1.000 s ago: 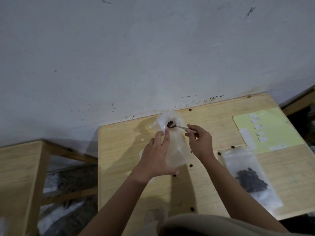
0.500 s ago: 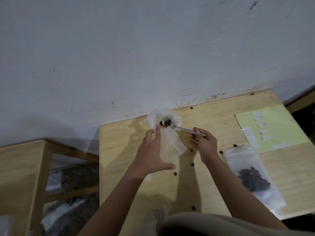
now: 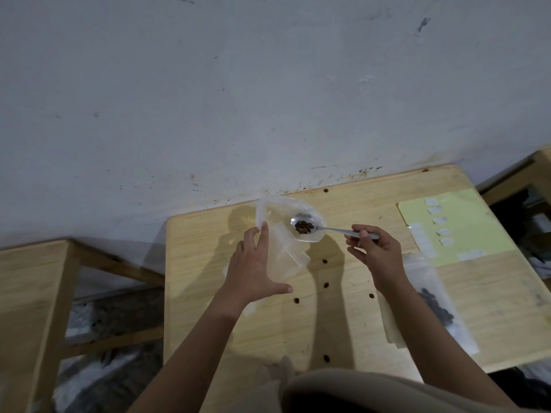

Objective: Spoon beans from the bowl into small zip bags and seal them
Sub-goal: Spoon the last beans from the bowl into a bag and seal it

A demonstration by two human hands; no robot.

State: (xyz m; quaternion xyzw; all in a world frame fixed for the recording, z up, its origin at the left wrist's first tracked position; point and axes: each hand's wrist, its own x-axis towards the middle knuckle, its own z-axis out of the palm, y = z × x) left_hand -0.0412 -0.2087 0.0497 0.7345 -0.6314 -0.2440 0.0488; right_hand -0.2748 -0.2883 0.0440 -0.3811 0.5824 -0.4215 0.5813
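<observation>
Beans (image 3: 304, 226), a small dark heap, fill the bowl of one spoon (image 3: 316, 228) whose handle is pinched in the right hand (image 3: 376, 254), fingers closed on it. The spoon hovers over the clear plastic bowl (image 3: 310, 238). The left hand (image 3: 254, 269) has fingers spread, fingertips on one empty zip bag (image 3: 283, 251). Five loose beans dot the wooden table (image 3: 208, 293). One filled zip bag (image 3: 438, 305) lies right, beside one yellow sheet (image 3: 465, 222) carrying several white labels.
</observation>
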